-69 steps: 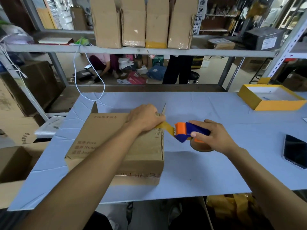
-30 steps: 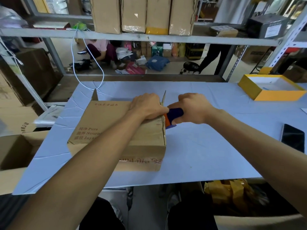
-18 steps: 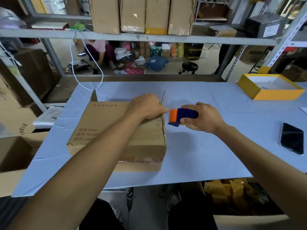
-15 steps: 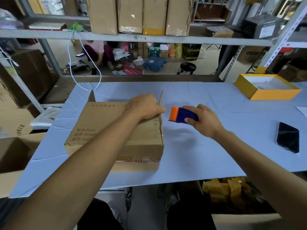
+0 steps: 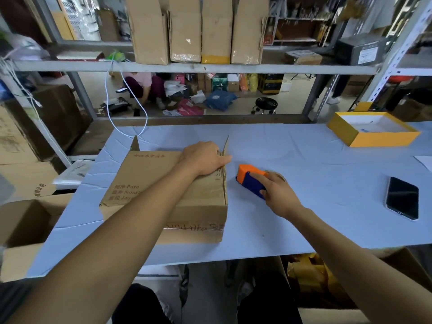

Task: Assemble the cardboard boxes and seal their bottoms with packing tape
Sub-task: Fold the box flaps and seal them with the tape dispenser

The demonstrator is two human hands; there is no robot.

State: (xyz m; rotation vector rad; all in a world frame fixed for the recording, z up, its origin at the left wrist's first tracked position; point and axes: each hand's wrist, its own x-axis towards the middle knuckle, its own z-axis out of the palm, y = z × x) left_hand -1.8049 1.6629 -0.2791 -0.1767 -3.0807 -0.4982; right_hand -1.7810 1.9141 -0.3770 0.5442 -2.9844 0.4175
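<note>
2 hands are working at 1 cardboard box [image 5: 163, 197], which is lying on the left half of the blue table [image 5: 304, 225]. The left hand [image 5: 205, 157] is pressing down on the box's top at its far right corner, fingers held together and nearly straight over the edge. The right hand [image 5: 278, 192] is resting on 1 tape dispenser [image 5: 250, 180], fingers lying loosely over its blue handle rather than wrapped round it. The dispenser is sitting on the table just beside the box's right side, orange end toward the box. Half a second ago it was being held up off the surface in a firm grip; now it is lying down, and no tape is stretching from it to the box as it was 2.3 seconds ago. 1 phone [image 5: 402, 197] is lying face up well to the right, and 1 yellow tray [image 5: 374, 132] is sitting at the far right corner. Between dispenser and phone the tabletop is bare. The box's near edge is sitting close to the table's front edge.
</note>
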